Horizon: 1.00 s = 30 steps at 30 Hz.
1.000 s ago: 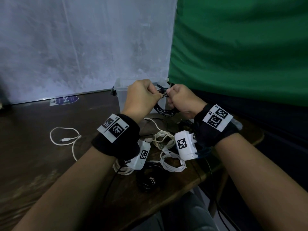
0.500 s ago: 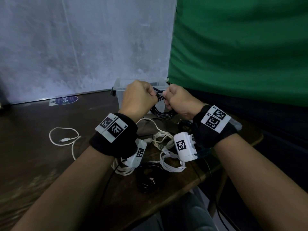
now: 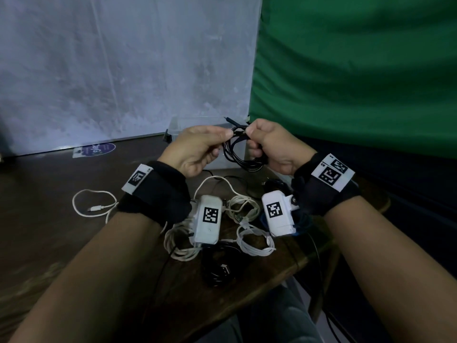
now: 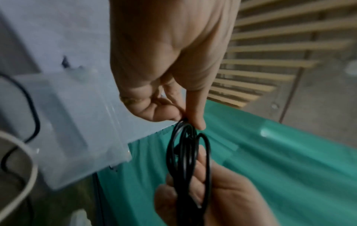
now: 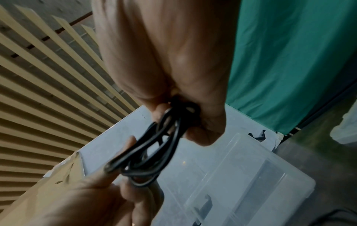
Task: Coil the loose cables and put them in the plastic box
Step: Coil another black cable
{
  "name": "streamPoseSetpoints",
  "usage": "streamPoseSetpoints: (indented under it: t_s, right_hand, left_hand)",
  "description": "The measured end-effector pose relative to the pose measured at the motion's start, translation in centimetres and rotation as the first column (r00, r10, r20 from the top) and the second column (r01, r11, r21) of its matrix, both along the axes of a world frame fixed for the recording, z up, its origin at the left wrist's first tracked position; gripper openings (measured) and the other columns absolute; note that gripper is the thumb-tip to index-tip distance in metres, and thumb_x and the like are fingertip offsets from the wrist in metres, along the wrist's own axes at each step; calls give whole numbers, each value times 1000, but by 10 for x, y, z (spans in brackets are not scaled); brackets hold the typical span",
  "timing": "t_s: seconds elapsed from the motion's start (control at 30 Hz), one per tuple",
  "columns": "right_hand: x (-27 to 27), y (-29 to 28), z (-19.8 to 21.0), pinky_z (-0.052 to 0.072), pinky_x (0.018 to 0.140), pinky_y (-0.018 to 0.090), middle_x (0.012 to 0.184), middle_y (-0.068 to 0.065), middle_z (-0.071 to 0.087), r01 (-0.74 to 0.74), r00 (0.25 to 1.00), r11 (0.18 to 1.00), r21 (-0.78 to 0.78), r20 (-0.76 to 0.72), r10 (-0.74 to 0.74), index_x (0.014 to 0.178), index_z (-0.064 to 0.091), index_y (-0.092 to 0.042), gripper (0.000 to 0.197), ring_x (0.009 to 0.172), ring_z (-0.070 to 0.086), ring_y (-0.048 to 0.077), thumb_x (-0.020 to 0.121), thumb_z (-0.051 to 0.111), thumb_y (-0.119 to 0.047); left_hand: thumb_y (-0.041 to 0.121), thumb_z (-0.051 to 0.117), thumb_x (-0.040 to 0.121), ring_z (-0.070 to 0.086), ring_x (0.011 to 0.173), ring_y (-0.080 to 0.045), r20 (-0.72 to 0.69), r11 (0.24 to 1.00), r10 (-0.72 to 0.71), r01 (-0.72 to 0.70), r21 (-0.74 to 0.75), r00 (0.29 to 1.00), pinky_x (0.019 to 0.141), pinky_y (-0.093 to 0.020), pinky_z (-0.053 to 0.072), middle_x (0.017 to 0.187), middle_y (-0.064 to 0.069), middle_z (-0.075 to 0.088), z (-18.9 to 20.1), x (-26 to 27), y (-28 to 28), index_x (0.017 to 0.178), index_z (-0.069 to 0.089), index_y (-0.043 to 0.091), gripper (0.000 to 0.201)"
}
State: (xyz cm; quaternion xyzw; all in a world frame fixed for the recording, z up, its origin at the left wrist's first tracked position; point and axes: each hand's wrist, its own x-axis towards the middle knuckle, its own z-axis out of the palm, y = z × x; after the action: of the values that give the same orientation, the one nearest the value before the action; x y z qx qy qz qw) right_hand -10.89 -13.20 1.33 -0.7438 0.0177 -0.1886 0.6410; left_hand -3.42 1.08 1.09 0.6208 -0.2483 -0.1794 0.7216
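Dark wooden surface point(image 3: 44, 231) below, both hands hold the black cable point(image 3: 241, 154) coiled above the plastic box point(image 3: 178, 125), left hand point(image 3: 197, 149) pinching, right hand point(image 3: 274, 144) gripping; light, springy loops are probably best clamped where they cross.

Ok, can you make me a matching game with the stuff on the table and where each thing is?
Things:
1. black cable
2. plastic box
3. loose white cable
4. purple sticker

Places:
A. lying alone on the table, left of the left arm
B. flat on the table by the grey wall
C. held up in a coil between both hands
D. standing on the table behind the hands

Pairs: 1-C, 2-D, 3-A, 4-B
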Motion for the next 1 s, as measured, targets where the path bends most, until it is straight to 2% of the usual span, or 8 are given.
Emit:
streamPoseSetpoints:
  t_s: [0.1, 0.2, 0.27, 0.33, 0.47, 0.53, 0.77, 1.0]
  right_hand:
    - [-2, 2, 2, 30, 48, 20, 57, 1, 40, -90, 996, 996, -16, 1, 90, 76, 42, -14, 26, 42, 35, 6, 101, 37, -10]
    - [-1, 6, 3, 30, 43, 16, 55, 1, 40, -102, 995, 994, -39, 13, 102, 76, 40, -14, 26, 41, 35, 6, 101, 37, -7]
    - [1, 8, 1, 30, 42, 15, 58, 3, 39, -80, 996, 996, -34, 27, 81, 79, 41, -14, 23, 40, 35, 4, 101, 36, -6]
    - [4, 10, 0, 31, 42, 14, 60, 3, 39, -36, 998, 999, -25, 41, 37, 87, 44, -13, 19, 39, 36, 2, 101, 35, -6]
    - [5, 6, 4, 37, 46, 17, 59, 2, 42, 40, 998, 998, 49, 45, -42, 91, 52, -9, 21, 41, 40, 4, 102, 35, -8]
    - [2, 5, 5, 44, 48, 21, 62, 6, 46, -18, 999, 995, 96, 34, 15, 84, 50, -6, 23, 43, 47, 9, 102, 36, -9]
    - [-11, -2, 12, 55, 65, 26, 80, 11, 71, -140, 985, 977, 160, -75, 154, 103, 58, -6, 23, 72, 70, 22, 100, 35, -9]
    - [-4, -6, 2, 38, 46, 18, 58, -3, 52, 40, 999, 975, -220, 39, -32, 78, 57, -18, 21, 44, 43, 4, 96, 52, -10]
  left_hand:
    - [19, 66, 84, 54, 56, -1, -94, 988, -151, 152, -1, 984, 53, -7, 45, 79, 0, 65, -1, 5, 1, 101, 65, 6, 21]
    - [29, 76, 76, 56, 93, -22, -111, 979, -198, 201, 20, 974, 94, -29, 42, 107, -15, 61, -3, 3, 1, 116, 62, 1, 51]
    - [26, 66, 86, 60, 71, -10, -76, 986, -162, 164, 25, 984, 71, -20, 50, 79, -3, 67, -3, -1, -1, 96, 66, 6, 22]
    - [23, 56, 92, 55, 53, -1, -16, 990, -138, 138, 32, 990, 50, -14, 47, 61, 6, 62, -3, -5, -2, 78, 62, 16, 16]
    - [5, 53, 92, 64, 63, -6, 82, 971, -217, 224, -84, 973, 65, -20, 55, 73, 0, 69, -2, -14, -3, 94, 60, 11, 10]
    - [-2, 47, 94, 63, 57, -11, 131, 973, -173, 190, -131, 976, 61, -21, 55, 68, -7, 66, -3, -15, -6, 91, 58, 5, 13]
    - [17, 40, 101, 33, 38, -2, 70, 986, 25, -13, -166, 997, 45, -17, 39, 57, 4, 37, -6, -10, -13, 83, 53, 13, 23]
    - [21, 51, 97, 25, 37, -5, -19, 984, 36, -39, -176, 999, 36, -16, 30, 46, 6, 30, 0, -13, -13, 70, 49, 17, 27]
